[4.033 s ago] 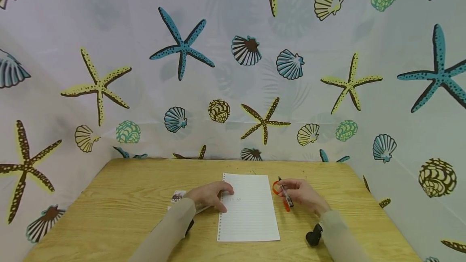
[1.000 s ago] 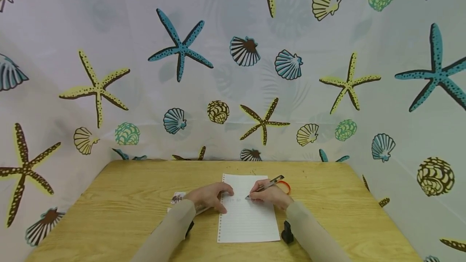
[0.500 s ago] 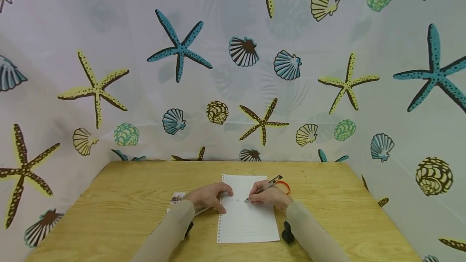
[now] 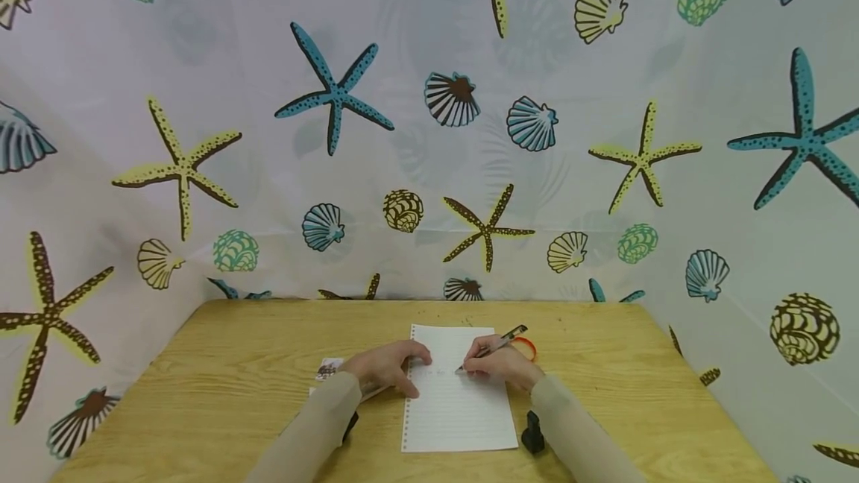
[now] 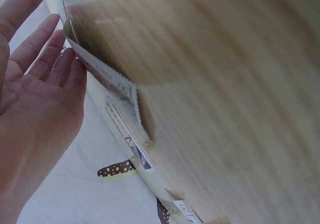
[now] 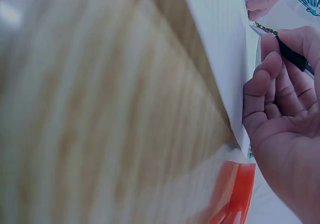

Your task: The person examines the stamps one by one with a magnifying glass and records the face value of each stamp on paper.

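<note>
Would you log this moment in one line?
right hand: holds pen, pointed at paper; left hand: at paper's left edge; orange item: by right hand

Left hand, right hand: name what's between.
In the head view, lined paper with faint writing lies between them, plus the pen tip by the right hand.

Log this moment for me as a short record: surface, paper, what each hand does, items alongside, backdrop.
Surface: wood-grain table
Paper: lined sheet, holes down its left edge; faint marks on it, too faint to read
Left grip: left hand rests at the sheet's left edge, thumb and index finger apart
Right grip: right hand holds a pen, tip at the sheet
Beside left hand: small printed piece
Beside right hand: orange item, partly hidden in the head view
Backdrop: starfish-and-shell cloth
</note>
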`<state>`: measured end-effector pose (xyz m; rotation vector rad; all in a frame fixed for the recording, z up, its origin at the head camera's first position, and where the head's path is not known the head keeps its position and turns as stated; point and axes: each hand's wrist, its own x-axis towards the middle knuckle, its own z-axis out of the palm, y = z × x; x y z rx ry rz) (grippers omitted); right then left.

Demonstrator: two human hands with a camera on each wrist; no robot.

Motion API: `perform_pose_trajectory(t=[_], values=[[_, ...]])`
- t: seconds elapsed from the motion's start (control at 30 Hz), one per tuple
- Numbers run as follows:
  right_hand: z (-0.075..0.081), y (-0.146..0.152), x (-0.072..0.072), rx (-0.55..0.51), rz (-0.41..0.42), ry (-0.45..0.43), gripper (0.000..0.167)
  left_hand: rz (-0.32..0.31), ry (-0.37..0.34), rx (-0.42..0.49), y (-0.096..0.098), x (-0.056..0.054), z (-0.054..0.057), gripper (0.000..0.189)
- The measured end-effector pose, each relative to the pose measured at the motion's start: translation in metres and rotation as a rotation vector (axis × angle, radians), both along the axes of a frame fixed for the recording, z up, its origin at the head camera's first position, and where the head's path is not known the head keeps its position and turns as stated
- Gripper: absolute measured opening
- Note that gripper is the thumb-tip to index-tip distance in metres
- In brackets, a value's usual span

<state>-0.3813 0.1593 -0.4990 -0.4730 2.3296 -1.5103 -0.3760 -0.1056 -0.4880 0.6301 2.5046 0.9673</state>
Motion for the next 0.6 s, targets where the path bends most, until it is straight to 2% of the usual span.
perform_pose_trajectory(t=[0.3, 0.6], values=[[-0.0041, 0.006, -0.0023, 0.001, 0.0, 0.007, 0.009, 0.013, -0.021, 0.01, 0.0018, 0.0022, 0.0013, 0.052], [-0.0011, 0.005, -0.0003, -0.005, 0.028, 0.009, 0.014, 0.018, -0.019, 0.011, 0.001, 0.001, -0.0005, 0.053]])
